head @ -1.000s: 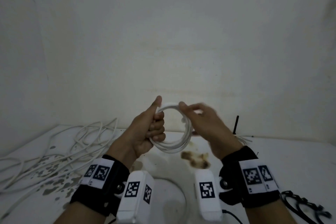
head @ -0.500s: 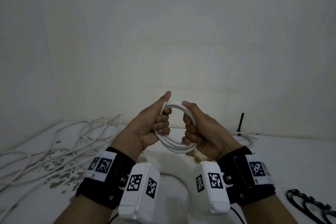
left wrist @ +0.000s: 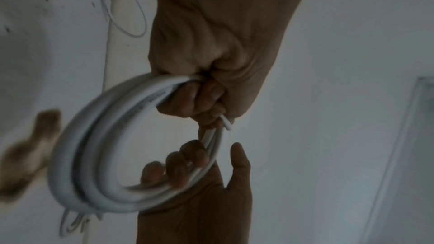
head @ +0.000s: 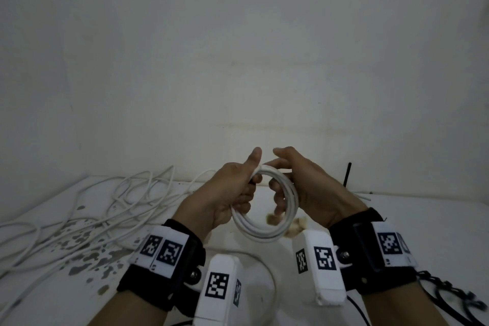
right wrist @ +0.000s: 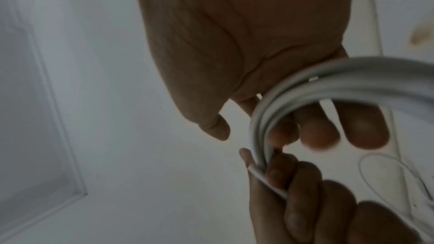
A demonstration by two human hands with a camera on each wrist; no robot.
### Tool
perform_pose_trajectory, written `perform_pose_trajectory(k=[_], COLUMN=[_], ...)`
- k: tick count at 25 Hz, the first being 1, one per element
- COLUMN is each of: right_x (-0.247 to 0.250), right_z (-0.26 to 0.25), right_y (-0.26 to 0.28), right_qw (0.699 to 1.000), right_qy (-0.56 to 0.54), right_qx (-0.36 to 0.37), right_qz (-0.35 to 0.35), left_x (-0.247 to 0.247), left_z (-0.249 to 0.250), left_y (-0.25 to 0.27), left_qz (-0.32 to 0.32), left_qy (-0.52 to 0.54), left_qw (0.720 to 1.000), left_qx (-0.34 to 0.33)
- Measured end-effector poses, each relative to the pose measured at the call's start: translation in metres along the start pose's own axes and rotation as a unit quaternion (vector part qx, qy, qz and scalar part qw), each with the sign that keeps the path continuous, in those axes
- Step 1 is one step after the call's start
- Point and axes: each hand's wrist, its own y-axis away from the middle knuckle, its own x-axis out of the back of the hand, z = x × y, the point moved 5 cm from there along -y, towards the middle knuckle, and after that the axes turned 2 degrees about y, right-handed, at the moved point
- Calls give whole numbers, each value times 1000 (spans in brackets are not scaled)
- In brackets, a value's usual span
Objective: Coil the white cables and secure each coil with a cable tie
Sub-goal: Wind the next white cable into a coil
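Half a second before, your right hand (head: pixel 315 193) was fisted tight on the round coil of smooth white cable (head: pixel 267 230); here it had loosened, thumb lifted clear, fingers (left wrist: pixel 178 166) only hooked through the ring. Your left hand (head: pixel 227 193) stayed clamped on the coil's other side, pinning the cut cable end (left wrist: pixel 226 123). The coil hung above the white bench (head: pixel 436 222), near its back edge. Winding looked finished; I judged the tie came next, with loose white cables (head: pixel 111 209) waiting at the bench's left edge

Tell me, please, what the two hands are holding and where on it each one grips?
Both hold the white cable coil: the left hand grips its upper left side, and the right hand's fingers hook through the loop on its right side.
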Motion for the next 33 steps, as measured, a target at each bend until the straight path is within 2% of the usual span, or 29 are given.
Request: perform_pose_trajectory(k=[3, 5, 9, 12, 15, 17, 19, 22, 26, 28, 31, 33], right_x=[-5, -9, -8, 0, 2, 1, 0, -2, 1, 4, 12, 16], right_z=[0, 0, -4, -3, 1, 6, 10, 13, 10, 10, 12, 11], right_y=[0, 1, 4, 1, -3, -5, -8, -11, -12, -11, -10, -10], right_qw=[992, 983, 980, 982, 983, 985, 987, 990, 990, 989, 986, 982], right_qy=[103, 145, 107, 71, 56, 40, 16, -23, -41, -38, -39, -44], right_qx=[46, 98, 166, 169, 165, 150, 132, 108, 128, 137, 157, 179], right_qz=[50, 51, 29, 55, 63, 79, 92, 82, 38, 32, 43, 48], left_x=[-4, -2, 1, 4, 5, 1, -2, 3, 9, 11, 7, 10], left_z=[-2, -2, 1, 4, -3, -11, -12, -6, 6, 5, 2, 2], left_y=[0, -2, -6, -6, -3, -3, -5, -8, -8, -9, -7, -8], left_qz=[1, 8, -28, -68, -79, -76, -52, 1, 14, -7, -78, -94], left_qy=[-17, 1, 75, 38, -2, 58, 117, 82, 28, 34, 69, 71], left_qw=[1000, 1000, 997, 996, 997, 995, 990, 997, 997, 995, 990, 988], left_qx=[-11, -10, -11, -38, -10, 39, 53, 7, -76, -96, -96, -97])
